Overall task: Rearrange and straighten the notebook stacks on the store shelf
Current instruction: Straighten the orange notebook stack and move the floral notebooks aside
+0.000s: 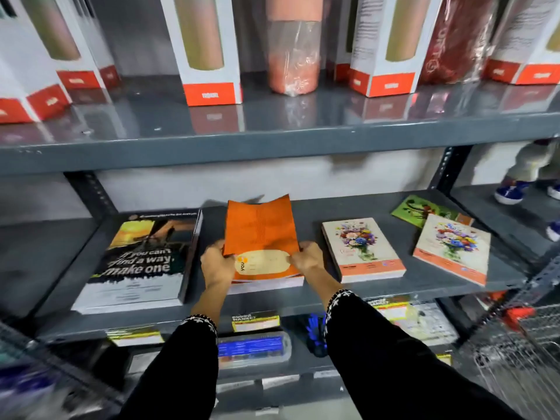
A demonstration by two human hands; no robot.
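Hands both closed on orange notebook (260, 237) at mid shelf (303, 301): left hand (217, 265) pinches its left edge, right hand (307, 258) its right edge, far end lifted. Counted: 1 dark notebook stack (142, 259), 2 floral notebooks (362, 249) (453, 249), 1 green notebook (419, 210).

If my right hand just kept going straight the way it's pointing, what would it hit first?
Probably the orange notebook itself. The right hand points inward and toward the shelf's back, already gripping that notebook's right edge. Past it, likely the left hand, though depth is unclear.
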